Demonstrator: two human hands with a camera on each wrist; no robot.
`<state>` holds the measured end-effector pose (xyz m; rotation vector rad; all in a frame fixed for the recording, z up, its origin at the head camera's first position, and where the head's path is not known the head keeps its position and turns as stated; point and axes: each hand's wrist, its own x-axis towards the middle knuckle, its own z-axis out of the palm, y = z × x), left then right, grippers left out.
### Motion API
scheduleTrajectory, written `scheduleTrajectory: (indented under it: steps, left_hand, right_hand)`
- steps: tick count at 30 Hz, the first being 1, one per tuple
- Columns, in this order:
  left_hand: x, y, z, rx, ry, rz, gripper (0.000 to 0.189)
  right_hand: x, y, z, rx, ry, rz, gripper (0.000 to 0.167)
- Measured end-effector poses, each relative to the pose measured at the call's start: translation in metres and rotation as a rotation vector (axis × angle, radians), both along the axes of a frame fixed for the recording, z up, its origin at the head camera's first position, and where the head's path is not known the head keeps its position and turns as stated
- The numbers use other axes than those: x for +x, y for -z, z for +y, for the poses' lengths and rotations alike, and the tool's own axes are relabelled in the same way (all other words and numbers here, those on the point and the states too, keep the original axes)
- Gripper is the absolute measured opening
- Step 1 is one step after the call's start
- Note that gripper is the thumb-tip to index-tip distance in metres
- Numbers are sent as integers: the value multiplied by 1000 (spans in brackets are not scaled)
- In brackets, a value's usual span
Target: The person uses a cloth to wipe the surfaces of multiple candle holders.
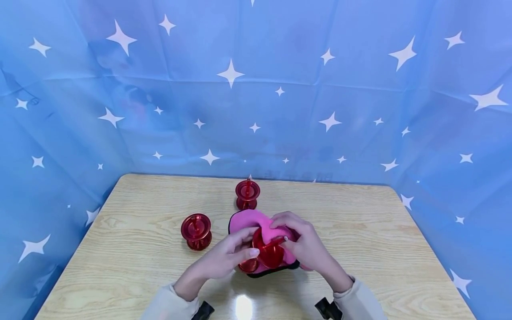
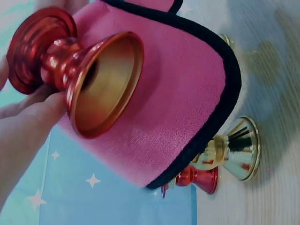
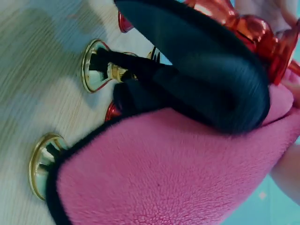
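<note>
My left hand (image 1: 224, 258) grips a shiny red metal candle holder (image 1: 270, 254) around its waist, tilted, with the dished top and its spike turned up. In the left wrist view the holder's hollow, gold-coloured base (image 2: 110, 89) faces the camera. A pink plush cloth with black edging (image 2: 173, 79) hangs around and behind the holder. My right hand (image 1: 306, 242) holds a bunched part of this cloth, pressing it into the dish beside the spike. The cloth's dark underside (image 3: 201, 70) shows in the right wrist view, partly covering the holder.
On the wooden table (image 1: 140, 266), one red candle holder (image 1: 196, 230) stands to the left and another (image 1: 247, 194) at the back. Gold candle holders (image 2: 241, 147) stand behind the cloth, another gold base (image 3: 44, 164) partly covered by it. A blue starred curtain (image 1: 280, 111) surrounds the table.
</note>
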<state>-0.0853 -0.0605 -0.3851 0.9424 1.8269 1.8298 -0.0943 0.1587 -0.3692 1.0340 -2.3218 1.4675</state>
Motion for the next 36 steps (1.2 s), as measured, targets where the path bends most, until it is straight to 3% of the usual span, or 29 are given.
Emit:
scheduleTrajectory:
  steps: [5, 9, 16, 18, 21, 24, 28, 30, 32, 36]
  left_hand:
    - [-1, -4, -3, 33, -89, -36, 45]
    - [-2, -4, -1, 36, -139, -25, 44]
    - [-2, -3, 7, 70, -402, -69, 42]
    - [0, -3, 10, 59, -463, -25, 38]
    - [2, -2, 13, -19, -534, 116, 37]
    - [4, -1, 14, -81, -518, 206, 45]
    - [5, -3, 15, -160, -484, 199, 73]
    - [6, -4, 14, -207, -505, 183, 82]
    - [6, -5, 13, -199, -515, 134, 84]
    - [5, -5, 10, -78, -468, -15, 79]
  right_hand:
    - [6, 2, 1, -62, 42, -151, 25]
    - [9, 4, 1, -97, 73, -249, 21]
    - [12, 3, -4, -156, 194, -414, 17]
    - [13, 3, -5, -170, 217, -426, 16]
    - [15, 3, -8, -184, 240, -429, 15]
    - [17, 3, -11, -199, 269, -448, 15]
    - [21, 3, -16, -203, 316, -451, 17]
    - [22, 3, -18, -200, 324, -417, 18]
    - [23, 4, -19, -200, 309, -368, 19]
    - [21, 6, -18, -200, 242, -228, 20]
